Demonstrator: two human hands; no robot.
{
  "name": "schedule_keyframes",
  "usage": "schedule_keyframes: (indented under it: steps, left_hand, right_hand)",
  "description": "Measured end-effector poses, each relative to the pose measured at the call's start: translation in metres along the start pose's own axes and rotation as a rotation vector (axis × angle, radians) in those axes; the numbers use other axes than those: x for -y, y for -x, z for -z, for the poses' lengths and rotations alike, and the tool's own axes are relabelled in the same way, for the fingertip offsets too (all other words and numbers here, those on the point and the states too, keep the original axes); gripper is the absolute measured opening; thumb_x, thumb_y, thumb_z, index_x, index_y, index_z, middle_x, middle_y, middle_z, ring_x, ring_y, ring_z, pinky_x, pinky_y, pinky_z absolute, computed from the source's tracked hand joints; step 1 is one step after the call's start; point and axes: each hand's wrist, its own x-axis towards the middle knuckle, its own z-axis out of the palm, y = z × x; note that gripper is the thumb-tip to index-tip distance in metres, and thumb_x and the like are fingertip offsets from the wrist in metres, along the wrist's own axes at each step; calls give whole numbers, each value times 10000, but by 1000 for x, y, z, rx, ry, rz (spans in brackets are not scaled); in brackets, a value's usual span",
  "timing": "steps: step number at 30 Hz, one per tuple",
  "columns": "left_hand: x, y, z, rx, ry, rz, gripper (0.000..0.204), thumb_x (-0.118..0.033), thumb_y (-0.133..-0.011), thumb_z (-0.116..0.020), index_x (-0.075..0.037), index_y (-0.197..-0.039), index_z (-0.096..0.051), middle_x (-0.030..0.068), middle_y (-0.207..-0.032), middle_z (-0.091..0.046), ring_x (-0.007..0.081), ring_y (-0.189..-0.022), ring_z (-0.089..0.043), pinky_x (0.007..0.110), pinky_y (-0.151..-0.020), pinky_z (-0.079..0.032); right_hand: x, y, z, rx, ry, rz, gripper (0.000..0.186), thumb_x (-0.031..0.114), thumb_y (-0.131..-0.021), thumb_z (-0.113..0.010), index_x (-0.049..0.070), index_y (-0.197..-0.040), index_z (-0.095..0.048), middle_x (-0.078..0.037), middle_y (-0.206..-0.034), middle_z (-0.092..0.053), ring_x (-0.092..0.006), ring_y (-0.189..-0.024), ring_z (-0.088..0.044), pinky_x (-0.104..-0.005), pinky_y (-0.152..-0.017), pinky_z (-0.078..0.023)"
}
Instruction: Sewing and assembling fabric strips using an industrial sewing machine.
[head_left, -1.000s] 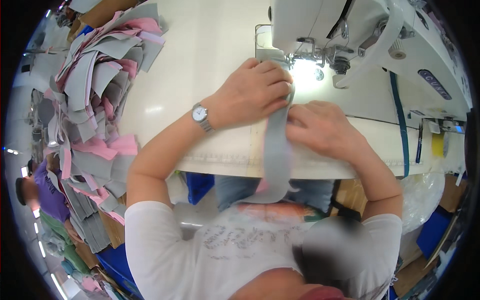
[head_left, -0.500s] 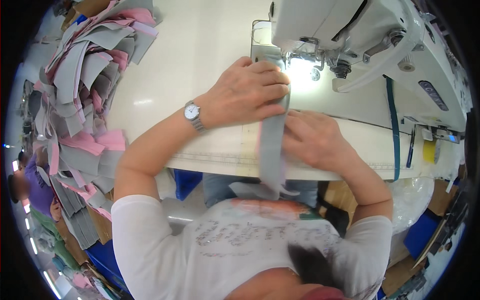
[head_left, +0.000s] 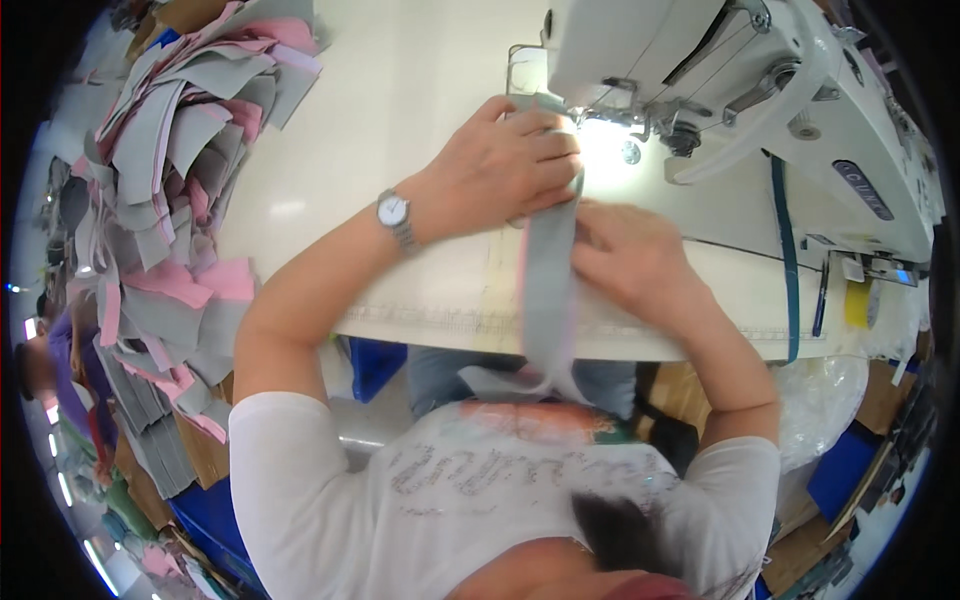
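Note:
A long grey fabric strip with a pink edge (head_left: 550,290) runs from the sewing machine's (head_left: 690,80) lit needle area toward me. Its near end droops over the table edge into my lap. Across the strip's far part lies my left hand (head_left: 515,165), fingers together and closed over the cloth, just left of the presser foot. My right hand (head_left: 630,255) is closed at the strip's right edge, a little nearer to me. It is slightly blurred, and its fingertips are partly hidden.
Grey and pink fabric pieces (head_left: 180,150) are heaped at the left on the white table (head_left: 400,60). A dark green band (head_left: 785,250) and a pen (head_left: 821,295) lie at the right. A printed ruler (head_left: 420,317) runs along the front edge. Another person (head_left: 75,370) is at far left.
My left hand has shifted slightly away from me with the strip. My right hand has moved slightly up along the strip's edge, and the hanging end has swung a little.

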Motion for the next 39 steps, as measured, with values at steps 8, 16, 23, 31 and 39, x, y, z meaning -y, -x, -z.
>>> schedule_keyframes:
  steps: [8,16,23,31,39]
  left_hand:
    - [-41,25,17,-31,186,316,448,-338,-836,-657,-80,-1188,-553,94,-1163,-579,257,-1053,-576,397,-907,-431]
    - [-171,71,34,-113,122,727,265,-170,-719,-701,-38,-921,-593,115,-1000,-595,297,-896,-583,375,-725,-491]
    - [-173,81,32,-223,461,715,137,-76,-809,-606,21,-807,-510,80,-1138,-612,125,-689,-510,242,-597,-436]
    - [-191,96,35,-108,403,855,222,-159,-820,-645,29,-923,-588,102,-962,-621,154,-672,-556,264,-618,-455]
    - [-221,129,28,-129,627,947,261,-159,-822,-659,30,-985,-583,106,-778,-599,112,-683,-542,279,-631,-456]
  right_hand:
    - [-9,3,4,38,-155,-125,218,158,-736,-670,85,-936,-621,-78,-921,-634,-262,-819,-633,-368,-728,-506]
    - [38,20,-1,-20,-113,-232,435,328,-783,-708,101,-1147,-634,-90,-1275,-585,-275,-1145,-547,-402,-992,-369]
    - [73,44,-29,-240,183,-297,385,324,-783,-708,112,-1100,-652,-80,-1157,-620,-257,-1091,-572,-401,-928,-385]
    - [129,92,-36,-547,-300,-579,207,178,-807,-724,66,-979,-694,-51,-898,-663,-178,-838,-627,-280,-684,-465]
    - [144,89,-52,-191,-1823,-1090,320,259,-928,-595,-29,-1067,-620,-35,-835,-638,-75,-576,-523,-190,-426,-371]
